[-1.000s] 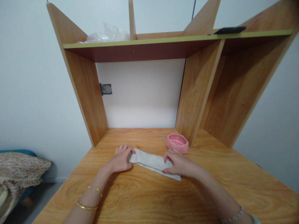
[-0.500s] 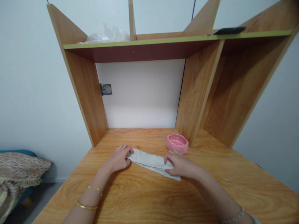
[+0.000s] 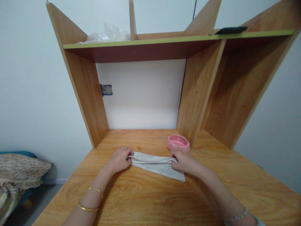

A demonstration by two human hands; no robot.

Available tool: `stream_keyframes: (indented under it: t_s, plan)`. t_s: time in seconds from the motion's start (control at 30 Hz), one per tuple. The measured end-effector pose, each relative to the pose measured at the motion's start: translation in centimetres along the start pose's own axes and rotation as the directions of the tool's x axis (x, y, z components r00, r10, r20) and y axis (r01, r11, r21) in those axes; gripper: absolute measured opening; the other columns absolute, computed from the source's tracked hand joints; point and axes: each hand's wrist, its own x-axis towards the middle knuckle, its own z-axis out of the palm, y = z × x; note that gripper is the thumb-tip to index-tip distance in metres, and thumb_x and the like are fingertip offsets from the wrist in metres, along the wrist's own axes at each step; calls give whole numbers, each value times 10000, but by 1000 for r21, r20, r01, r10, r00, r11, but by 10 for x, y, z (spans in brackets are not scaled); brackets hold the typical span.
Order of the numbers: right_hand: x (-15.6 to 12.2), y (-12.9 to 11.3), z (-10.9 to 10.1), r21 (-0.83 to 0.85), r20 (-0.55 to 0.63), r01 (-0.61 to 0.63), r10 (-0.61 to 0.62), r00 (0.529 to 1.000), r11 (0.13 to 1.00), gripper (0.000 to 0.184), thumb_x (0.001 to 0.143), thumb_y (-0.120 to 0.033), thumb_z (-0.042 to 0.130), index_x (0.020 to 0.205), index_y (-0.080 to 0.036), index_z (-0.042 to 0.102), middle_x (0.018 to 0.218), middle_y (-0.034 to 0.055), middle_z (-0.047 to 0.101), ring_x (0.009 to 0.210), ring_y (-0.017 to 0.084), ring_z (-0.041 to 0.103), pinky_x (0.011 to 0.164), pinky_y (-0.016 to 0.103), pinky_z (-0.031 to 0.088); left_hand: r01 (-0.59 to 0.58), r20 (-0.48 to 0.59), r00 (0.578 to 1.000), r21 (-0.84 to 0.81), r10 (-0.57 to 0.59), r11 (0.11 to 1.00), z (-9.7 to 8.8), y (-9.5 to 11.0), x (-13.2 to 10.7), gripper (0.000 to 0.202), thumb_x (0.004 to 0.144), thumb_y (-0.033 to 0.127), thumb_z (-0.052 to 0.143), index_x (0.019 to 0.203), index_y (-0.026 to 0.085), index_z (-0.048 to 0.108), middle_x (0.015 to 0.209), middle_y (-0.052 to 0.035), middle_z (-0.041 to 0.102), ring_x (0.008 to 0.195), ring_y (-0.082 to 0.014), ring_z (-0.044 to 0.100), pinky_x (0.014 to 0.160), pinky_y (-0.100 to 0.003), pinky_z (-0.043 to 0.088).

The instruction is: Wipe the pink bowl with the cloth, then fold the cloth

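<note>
A light grey cloth [image 3: 155, 168], folded into a long strip, lies on the wooden desk [image 3: 141, 197]. Its left end is pinched between the thumb and fingers of my left hand [image 3: 120, 159]. Towards the right end, my right hand [image 3: 184, 160] grips the upper folded edge, which is raised a little and drawn taut between both hands. A lower layer of the cloth spreads towards me, with its corner lying below my right hand. Just behind my right hand stands a pink ashtray [image 3: 178, 142], its front edge partly covered by the fingers.
A wooden shelf unit [image 3: 141, 40] rises from the back of the desk. On its upper shelf lie a clear plastic bag [image 3: 107, 35] and a flat black object [image 3: 231, 30]. Left of the desk is a patterned fringed blanket [image 3: 21, 169].
My right hand has moved slightly right and away from me, carrying the upper edge of the cloth with it. The lower layer now shows wider. My left hand stays almost in place.
</note>
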Motion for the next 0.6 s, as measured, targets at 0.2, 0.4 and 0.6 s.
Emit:
stream_keyframes:
  t_s: [0.2,0.4,0.6]
  plan:
    - [-1,7,-3,36,-27,-7,8,1000,999,98,586,-140,473,672,-173,506,791,65,581,801,202,480,697,275,329,-39,94,994,-122,50,992,-5,7,-3,197,575,117,452,753,190,494,761,-4,532,711,-156,485,633,-244,357]
    - [-4,5,-3,103,18,25,-27,999,994,159,591,-203,522,748,-178,512,778,44,560,764,187,468,649,257,338,-51,75,995,-113,60,992,-9,4,-5,232,546,142,497,770,193,467,805,-9,497,811,-182,444,711,-270,352]
    - [-6,5,3,110,124,-5,-8,992,994,160,552,-181,549,709,-180,516,748,29,546,733,169,464,589,220,319,-53,127,990,-50,59,997,-11,3,-7,254,539,158,537,785,202,485,834,-12,502,847,-203,436,759,-299,333]
